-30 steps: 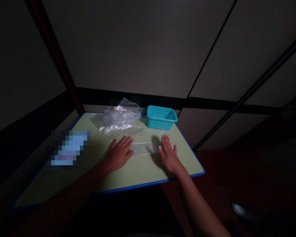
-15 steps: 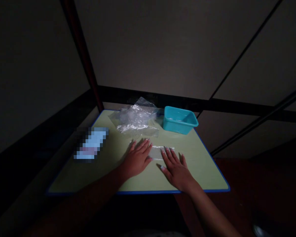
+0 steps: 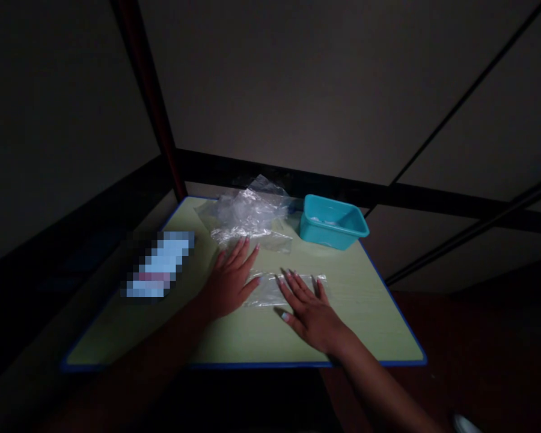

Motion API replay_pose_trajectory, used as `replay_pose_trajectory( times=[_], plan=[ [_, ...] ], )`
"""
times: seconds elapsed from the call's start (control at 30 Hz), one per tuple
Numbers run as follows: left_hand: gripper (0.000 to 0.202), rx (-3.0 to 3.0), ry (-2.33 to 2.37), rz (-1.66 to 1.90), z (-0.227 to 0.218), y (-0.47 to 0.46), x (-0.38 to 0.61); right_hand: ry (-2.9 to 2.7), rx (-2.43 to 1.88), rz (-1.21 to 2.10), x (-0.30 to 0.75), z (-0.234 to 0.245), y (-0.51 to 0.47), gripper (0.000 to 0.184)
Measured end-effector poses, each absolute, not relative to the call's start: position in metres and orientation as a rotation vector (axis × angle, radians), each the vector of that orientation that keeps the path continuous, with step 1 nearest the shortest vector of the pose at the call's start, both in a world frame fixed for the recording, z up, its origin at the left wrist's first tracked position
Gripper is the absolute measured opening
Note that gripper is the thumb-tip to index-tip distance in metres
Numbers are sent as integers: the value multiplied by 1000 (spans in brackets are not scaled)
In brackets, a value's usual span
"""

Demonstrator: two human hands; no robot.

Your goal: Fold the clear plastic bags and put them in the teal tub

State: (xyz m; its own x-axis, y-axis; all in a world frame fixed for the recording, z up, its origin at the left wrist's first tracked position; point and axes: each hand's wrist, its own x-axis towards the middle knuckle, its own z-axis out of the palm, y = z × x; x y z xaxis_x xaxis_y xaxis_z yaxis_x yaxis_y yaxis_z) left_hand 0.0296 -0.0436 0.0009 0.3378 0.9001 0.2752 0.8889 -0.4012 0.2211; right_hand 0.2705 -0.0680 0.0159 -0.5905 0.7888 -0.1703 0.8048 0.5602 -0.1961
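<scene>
Shifted since the earlier frame: my left hand (image 3: 228,285) has gone outward and slightly farther across the desk (image 3: 234,343), baring more of the plastic strip (image 3: 265,291); my right hand (image 3: 315,319) has come leftward over it.
Plastic strip: flat on the desk, partly under the right fingers.
Skid risk: I judge the film thin enough to wrinkle or slide if my right fingers drag while nothing pins the left end.
Snag risk: my left fingertips are at the near edge of the crumpled plastic (image 3: 247,213); catching it could pull the pile nearer.
Left hand: fingers spread wide, holding nothing, thumb at the strip's left end; I can't confirm contact.
Right hand: fanned wide, palm down, grasping nothing, 4 fingers over the strip, thumb clear of it.
</scene>
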Motion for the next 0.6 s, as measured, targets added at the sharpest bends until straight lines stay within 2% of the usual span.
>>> replay_pose_trajectory(
  times=[0.13,0.27,0.43,0.53,0.6],
  plan=[
    [58,2591,1655,294,-15,-45,18,2716,1374,-371,272,12,-69,64],
    [60,2569,1686,242,-19,-49,21,2676,1360,-397,274,16,-69,64],
    [56,2463,1775,521,-7,-39,18,2679,1271,-473,277,31,-56,63],
    [39,2354,1825,779,1,-31,12,2801,1186,-441,275,42,-37,65],
    [25,2304,1836,826,1,-28,10,2917,1079,-435,268,46,-23,64]
  ],
)
